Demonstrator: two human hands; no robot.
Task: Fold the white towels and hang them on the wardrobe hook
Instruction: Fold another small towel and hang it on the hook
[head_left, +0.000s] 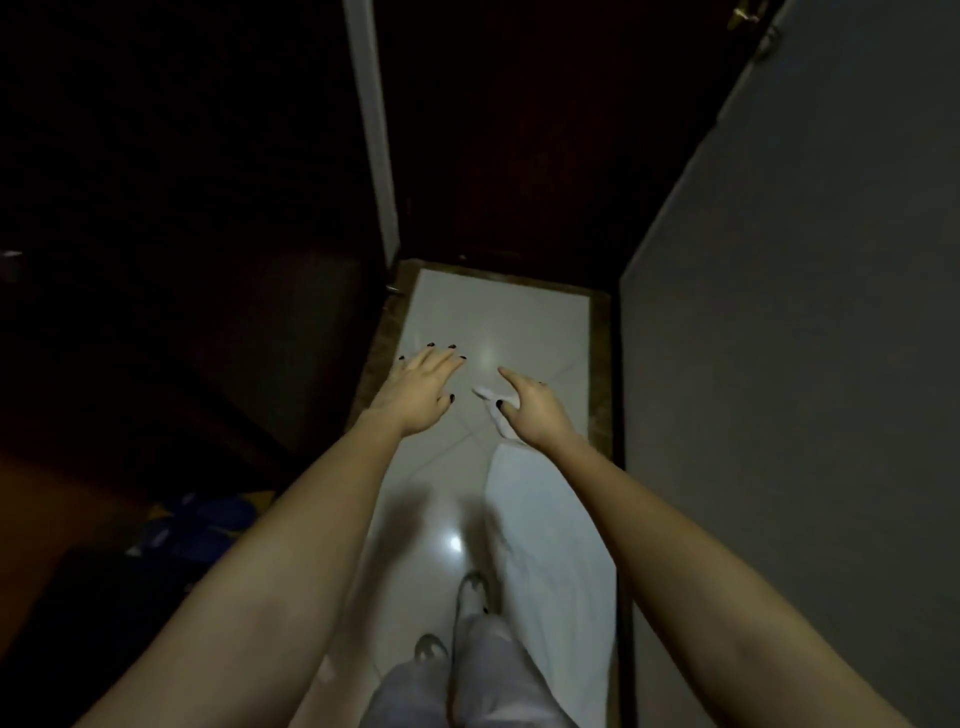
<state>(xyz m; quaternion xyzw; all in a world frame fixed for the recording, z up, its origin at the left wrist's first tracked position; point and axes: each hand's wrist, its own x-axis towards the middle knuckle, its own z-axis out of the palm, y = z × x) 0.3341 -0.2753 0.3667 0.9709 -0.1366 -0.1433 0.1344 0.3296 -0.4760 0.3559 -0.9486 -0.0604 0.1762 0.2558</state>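
Right hand (535, 410) gripped white towel (545, 519) at its top edge, apparently; it hung beside grey wall (779, 364). Left hand (421, 389) spread, empty, just apart. Narrow floor (498, 312) ran to dark door (493, 156).

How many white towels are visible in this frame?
1. The white towel is pinched in the right hand and drapes down along the person's right side. Others may be out of view.

A narrow, dim passage. The glossy white tile floor (498, 312) has a brown stone border (379, 353) and a bright glare spot (454, 543) (a fainter one farther on). A grey wall (805, 312) stands right, dark wooden panels (156, 208) left, and a dark door (493, 130) ahead beside a white frame strip (371, 130).
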